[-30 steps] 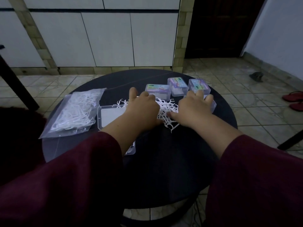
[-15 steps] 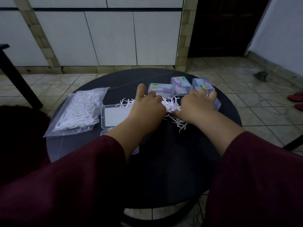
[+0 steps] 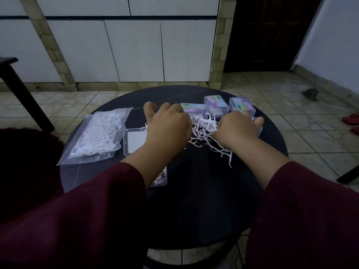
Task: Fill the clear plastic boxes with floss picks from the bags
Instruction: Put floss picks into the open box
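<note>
Head view: the fingers of the left hand (image 3: 168,126) are being curled down into the loose pile of floss picks (image 3: 206,131) at its left side, while those of the right hand (image 3: 236,128) are being curled into its right side; whether picks are actually being pinched cannot be told, as the fingertips are being hidden by the knuckles. The pile is being taken as the landmark.

Behind the pile, three labelled boxes (image 3: 215,103) are standing closed and are being judged as filled. Left of the pile, an open clear box (image 3: 135,140) is lying under the left forearm, with a few picks showing at its near end; filling is being judged as barely begun. Further left, a bag (image 3: 99,136) is still holding many picks, so much work is being left.

Nearer than the pile, bare round table (image 3: 204,200) is being left open for movement. Right of the pile, the table edge is lying close, so stray picks are being put at risk of falling.
</note>
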